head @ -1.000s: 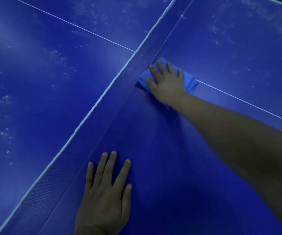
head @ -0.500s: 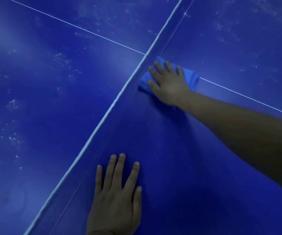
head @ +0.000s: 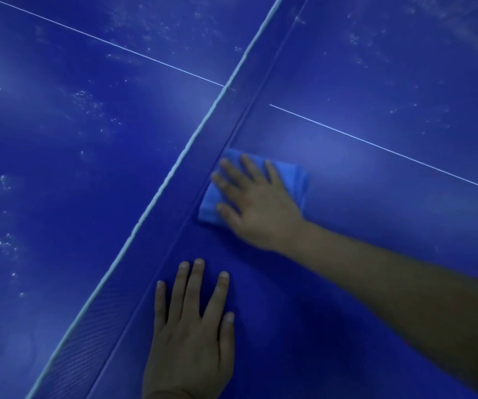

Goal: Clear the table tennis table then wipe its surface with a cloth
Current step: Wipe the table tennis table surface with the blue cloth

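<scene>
We look down on a blue table tennis surface (head: 376,67) as our right hand (head: 256,207) presses flat on a folded light-blue cloth (head: 292,175), fingers (head: 248,165) straight and fanned, its grip spread rather than pinching. The cloth lies on the near half of the surface, one edge tucked against the foot of the net (head: 223,133), just short of the thin white centre line (head: 376,145) that runs off to the right. The right hand appears slightly blurred. Our left hand (head: 193,335) rests palm down on the bare surface nearer to us, just beside the net, fingers extended and a little apart, holding nothing. The net crosses the view diagonally from lower left to upper right, its white top band (head: 174,168) catching the light. Beyond it, the far half shows pale specks and smudges (head: 85,100), and the centre line continues toward the upper left.
</scene>
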A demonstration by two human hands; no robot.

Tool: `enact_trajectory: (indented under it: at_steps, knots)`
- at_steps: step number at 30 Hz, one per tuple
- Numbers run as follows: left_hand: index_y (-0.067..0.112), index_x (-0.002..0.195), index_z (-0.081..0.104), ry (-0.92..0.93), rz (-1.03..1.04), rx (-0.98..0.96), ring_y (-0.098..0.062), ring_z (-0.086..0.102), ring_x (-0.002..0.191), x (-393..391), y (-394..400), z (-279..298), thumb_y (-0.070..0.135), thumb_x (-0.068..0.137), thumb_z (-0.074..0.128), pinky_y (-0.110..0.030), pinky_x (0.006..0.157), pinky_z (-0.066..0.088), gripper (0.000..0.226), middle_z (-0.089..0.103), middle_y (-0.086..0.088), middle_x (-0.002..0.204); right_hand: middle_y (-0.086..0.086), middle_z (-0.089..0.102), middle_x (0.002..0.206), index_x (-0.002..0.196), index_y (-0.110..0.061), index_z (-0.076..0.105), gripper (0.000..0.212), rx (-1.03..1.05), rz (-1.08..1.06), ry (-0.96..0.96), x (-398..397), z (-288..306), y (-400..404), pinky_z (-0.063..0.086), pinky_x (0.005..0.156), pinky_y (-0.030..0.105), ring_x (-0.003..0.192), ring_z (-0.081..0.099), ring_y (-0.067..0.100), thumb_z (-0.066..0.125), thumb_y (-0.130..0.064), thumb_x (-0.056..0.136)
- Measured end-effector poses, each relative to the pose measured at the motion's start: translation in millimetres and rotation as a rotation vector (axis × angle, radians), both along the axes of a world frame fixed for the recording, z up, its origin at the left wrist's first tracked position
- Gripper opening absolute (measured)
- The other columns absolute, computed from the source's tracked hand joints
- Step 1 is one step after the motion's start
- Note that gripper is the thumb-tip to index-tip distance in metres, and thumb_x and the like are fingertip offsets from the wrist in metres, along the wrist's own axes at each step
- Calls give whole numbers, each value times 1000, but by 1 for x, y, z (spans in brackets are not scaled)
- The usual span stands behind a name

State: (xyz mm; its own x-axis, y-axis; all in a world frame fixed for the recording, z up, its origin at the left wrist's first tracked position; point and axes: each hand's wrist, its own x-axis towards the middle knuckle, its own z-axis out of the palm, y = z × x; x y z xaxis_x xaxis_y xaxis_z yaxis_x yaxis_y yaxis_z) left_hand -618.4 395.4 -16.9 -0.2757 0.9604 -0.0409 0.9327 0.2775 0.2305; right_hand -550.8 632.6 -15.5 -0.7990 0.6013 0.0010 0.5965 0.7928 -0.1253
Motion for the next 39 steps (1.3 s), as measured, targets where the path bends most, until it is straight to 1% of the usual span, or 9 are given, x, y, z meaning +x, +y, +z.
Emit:
enact_trajectory:
  at_steps: [2, 5, 13, 16, 23, 25, 28, 33, 39]
  knots:
    - [22, 145, 47, -8, 9, -13, -30, 28, 146, 0, 1, 1, 48, 102, 17, -57, 115, 17, 58, 36, -13, 156, -5, 22, 164, 154, -30, 31, 61, -51, 35, 0, -3, 0, -10, 4, 119, 56, 152, 12, 26, 25, -56, 99]
    - [21, 145, 48, -5, 14, 7, -31, 28, 146, 1, 0, 1, 44, 98, 29, -56, 116, 15, 56, 36, -13, 156, -5, 16, 165, 156, -31, 26, 59, -51, -52, -42, -12, 4, 25, 5, 120, 56, 152, 9, 26, 28, -54, 102]
    - [19, 144, 48, -75, 26, -27, -30, 24, 147, 3, 4, 7, 44, 91, 34, -48, 120, 3, 61, 36, -15, 156, 2, 16, 165, 155, -25, 24, 58, 11, -999, -111, 204, 6, 117, 14, 118, 58, 150, 14, 30, 23, -50, 103]
    - [20, 145, 47, -92, 34, -76, -28, 20, 148, 3, 5, 9, 46, 92, 31, -43, 120, -2, 61, 34, -14, 157, 1, 13, 166, 157, -25, 21, 60, -59, -1196, -53, 198, 10, 114, 8, 118, 60, 151, 9, 30, 21, -51, 102]
    - [26, 149, 36, -120, 84, -121, -23, 11, 152, 8, 8, 12, 52, 89, 24, -46, 123, -3, 67, 25, -9, 162, -5, 18, 165, 155, -30, 28, 64, -80, -367, -64, 64, -4, 32, 7, 118, 57, 152, 12, 26, 20, -55, 96]
    - [24, 149, 41, -113, 82, -119, -25, 14, 151, 8, 8, 13, 51, 89, 25, -44, 122, -4, 67, 27, -10, 161, -5, 18, 165, 155, -29, 27, 60, -25, -369, -94, 107, 0, 53, 13, 119, 55, 151, 15, 26, 23, -53, 100]
    - [25, 150, 38, -102, 76, -144, -23, 10, 152, 8, 9, 13, 51, 91, 24, -39, 122, -10, 66, 24, -9, 162, 3, 18, 165, 156, -22, 25, 56, 86, -726, -178, 220, 3, 103, 21, 117, 53, 149, 20, 30, 25, -46, 105]
    - [27, 150, 35, -95, 75, -146, -24, 10, 152, 8, 8, 13, 51, 91, 24, -37, 121, -12, 64, 24, -10, 162, 1, 10, 166, 158, -24, 18, 61, -72, -1254, -37, 280, 13, 118, 7, 119, 59, 152, 8, 30, 20, -51, 103]
    - [31, 153, 33, -71, 76, -206, -19, 1, 153, 3, 9, 5, 57, 90, 21, -34, 118, -17, 69, 13, -3, 165, -4, 18, 165, 156, -29, 26, 65, -15, -474, -108, 171, -7, 34, 10, 118, 56, 152, 13, 27, 15, -56, 97]
